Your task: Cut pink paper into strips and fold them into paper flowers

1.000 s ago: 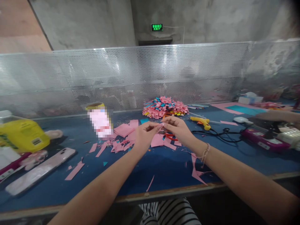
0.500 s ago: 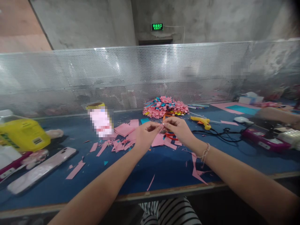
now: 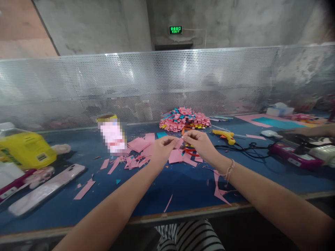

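Both my hands meet above the middle of the table (image 3: 188, 195). My left hand (image 3: 163, 148) pinches a small piece of pink paper (image 3: 179, 143) between thumb and fingers. On the same piece, my right hand (image 3: 197, 141) closes thumb and forefinger at the right end. Behind the hands lies a mound of folded pink, blue and yellow paper pieces (image 3: 184, 118). Red and yellow bits show partly under my right hand. Flat pink paper squares (image 3: 138, 144) and scraps lie beside my left hand.
A yellow glue gun (image 3: 225, 136) with a black cable lies to the right, near a purple power strip (image 3: 294, 157). At left are a phone (image 3: 47, 190) and a yellow-labelled bottle (image 3: 28, 148). A perforated metal screen (image 3: 125, 87) borders the back.
My hands have drawn slightly apart, and more of the pink paper shows between them. At the far right, another person's arm has shifted rightward.
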Demonstrator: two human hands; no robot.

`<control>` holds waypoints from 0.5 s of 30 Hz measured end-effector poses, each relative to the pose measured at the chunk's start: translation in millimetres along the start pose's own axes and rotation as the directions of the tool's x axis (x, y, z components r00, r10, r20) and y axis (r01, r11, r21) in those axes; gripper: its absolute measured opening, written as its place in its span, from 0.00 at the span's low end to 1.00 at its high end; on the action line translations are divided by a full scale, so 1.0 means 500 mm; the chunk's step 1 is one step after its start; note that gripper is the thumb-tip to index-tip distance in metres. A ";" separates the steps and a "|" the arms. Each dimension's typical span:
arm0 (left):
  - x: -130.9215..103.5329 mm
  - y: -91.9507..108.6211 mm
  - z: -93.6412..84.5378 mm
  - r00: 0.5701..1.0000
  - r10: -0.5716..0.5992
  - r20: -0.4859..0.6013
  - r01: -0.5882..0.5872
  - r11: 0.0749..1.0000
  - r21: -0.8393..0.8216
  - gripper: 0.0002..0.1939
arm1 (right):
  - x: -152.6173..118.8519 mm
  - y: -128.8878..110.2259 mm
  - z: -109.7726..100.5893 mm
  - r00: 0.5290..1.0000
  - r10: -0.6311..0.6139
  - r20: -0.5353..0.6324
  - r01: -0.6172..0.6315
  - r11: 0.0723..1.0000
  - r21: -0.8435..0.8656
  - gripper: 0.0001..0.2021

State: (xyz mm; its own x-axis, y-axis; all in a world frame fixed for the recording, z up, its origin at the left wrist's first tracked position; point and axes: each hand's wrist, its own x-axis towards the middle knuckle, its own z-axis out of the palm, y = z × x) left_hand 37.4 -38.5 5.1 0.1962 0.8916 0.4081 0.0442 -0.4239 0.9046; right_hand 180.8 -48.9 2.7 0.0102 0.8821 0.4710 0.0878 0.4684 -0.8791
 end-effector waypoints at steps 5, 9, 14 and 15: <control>0.004 -0.010 -0.002 0.999 -0.052 -0.002 0.052 0.998 -0.043 0.07 | 0.003 0.006 0.002 0.999 0.042 0.023 -0.043 0.999 0.003 0.06; 0.005 -0.010 -0.003 0.998 -0.068 -0.005 0.068 0.998 -0.017 0.07 | 0.003 0.006 0.002 0.996 0.042 0.081 -0.038 0.998 -0.055 0.06; 0.003 -0.011 0.002 0.995 -0.099 0.021 0.101 0.991 -0.085 0.07 | 0.000 0.006 0.000 0.996 0.006 0.093 0.003 0.995 -0.097 0.07; 0.002 -0.011 0.004 0.993 -0.113 0.024 0.115 0.986 -0.119 0.06 | 0.000 0.008 -0.001 0.996 0.001 0.091 0.009 0.995 -0.103 0.07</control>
State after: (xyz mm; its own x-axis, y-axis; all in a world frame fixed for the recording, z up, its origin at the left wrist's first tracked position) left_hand 39.2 -35.5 0.4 0.2133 0.9298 0.2999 -0.0501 -0.2961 0.9538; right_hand 181.5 -47.0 -0.6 -0.0807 0.8833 0.4617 0.1904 0.4684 -0.8628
